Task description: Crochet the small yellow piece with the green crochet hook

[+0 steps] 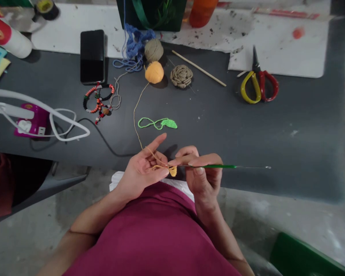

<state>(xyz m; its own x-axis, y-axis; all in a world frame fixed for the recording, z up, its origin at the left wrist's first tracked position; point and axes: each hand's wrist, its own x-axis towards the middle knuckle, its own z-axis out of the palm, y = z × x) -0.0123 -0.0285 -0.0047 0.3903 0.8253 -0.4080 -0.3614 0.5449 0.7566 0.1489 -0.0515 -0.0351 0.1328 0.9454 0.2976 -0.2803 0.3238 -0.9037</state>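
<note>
My left hand (145,168) pinches a small orange crochet piece (173,171), with the orange yarn strand (136,119) running over its raised index finger. That strand leads up to an orange yarn ball (154,72) on the dark table (276,126). My right hand (202,170) is closed on a green-handled crochet hook (227,166), whose hook end meets the orange piece and whose metal tail points right. Both hands hover at the table's near edge, above my lap.
A green crocheted leaf with a yarn tail (161,123) lies just beyond the hands. Farther back are a beige ball (153,50), a beige crocheted rose (181,76), blue yarn (135,48), a phone (92,56), bead bracelets (99,99), a wooden stick (199,69), scissors (258,86) and a pink device with white cable (31,120).
</note>
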